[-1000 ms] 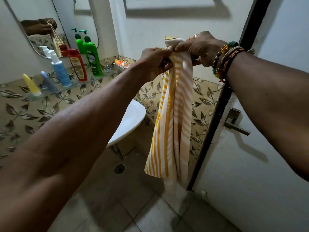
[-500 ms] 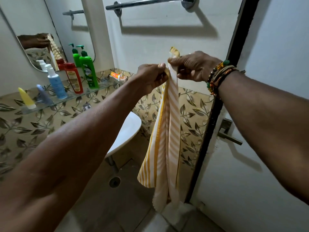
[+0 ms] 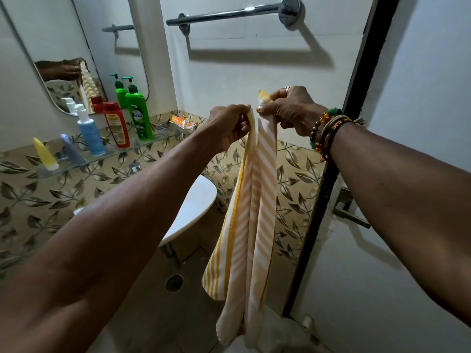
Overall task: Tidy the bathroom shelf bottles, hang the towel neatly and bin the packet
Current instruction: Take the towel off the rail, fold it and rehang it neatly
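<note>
While the left hand pinches the striped towel, the right hand grips its top edge.

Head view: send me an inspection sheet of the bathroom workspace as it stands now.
Surface: glass shelf on the leaf-tiled wall.
Job's things: striped towel hangs from both hands, below the bare towel rail; green bottle, red bottle and blue bottle upright on the shelf; yellow tube and grey tube at its left end; packet at its right end.
Clutter: nothing seen.
Hands: left hand and right hand each pinch the towel's top edge.
Cables: nothing seen.
Surroundings: mirror, basin, door handle, floor drain.
</note>
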Motion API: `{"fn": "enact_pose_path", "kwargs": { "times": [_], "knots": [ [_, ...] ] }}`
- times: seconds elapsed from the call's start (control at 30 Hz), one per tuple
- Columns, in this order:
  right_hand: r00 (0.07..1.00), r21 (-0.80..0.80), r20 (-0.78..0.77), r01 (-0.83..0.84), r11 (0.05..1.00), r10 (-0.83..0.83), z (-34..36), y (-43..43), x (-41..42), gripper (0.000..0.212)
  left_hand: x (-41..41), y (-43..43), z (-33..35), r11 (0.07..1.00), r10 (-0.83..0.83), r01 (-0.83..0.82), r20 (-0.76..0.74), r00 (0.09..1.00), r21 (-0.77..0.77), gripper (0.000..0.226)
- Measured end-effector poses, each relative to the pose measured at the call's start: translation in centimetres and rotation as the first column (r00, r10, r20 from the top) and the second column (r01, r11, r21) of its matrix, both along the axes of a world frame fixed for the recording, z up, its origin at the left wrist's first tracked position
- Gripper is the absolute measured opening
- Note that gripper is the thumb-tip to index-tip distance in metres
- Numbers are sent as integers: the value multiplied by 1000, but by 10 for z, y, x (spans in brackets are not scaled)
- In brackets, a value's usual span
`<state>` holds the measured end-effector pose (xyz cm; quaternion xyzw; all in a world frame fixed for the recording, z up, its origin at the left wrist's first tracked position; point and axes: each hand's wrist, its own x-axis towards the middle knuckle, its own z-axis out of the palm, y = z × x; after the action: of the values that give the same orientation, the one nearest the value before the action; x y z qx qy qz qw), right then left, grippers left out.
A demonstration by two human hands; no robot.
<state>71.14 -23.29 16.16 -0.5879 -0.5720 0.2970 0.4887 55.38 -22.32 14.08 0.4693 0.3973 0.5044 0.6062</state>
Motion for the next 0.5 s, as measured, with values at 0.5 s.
{"fn": "enact_pose_path", "kwargs": {
  "times": [0.5],
  "knots": [
    [989, 37, 148, 24, 999, -29, -6, 7, 4, 11, 1, 11, -5, 995, 62, -42, -237, 969, 88, 13]
  ]
}}
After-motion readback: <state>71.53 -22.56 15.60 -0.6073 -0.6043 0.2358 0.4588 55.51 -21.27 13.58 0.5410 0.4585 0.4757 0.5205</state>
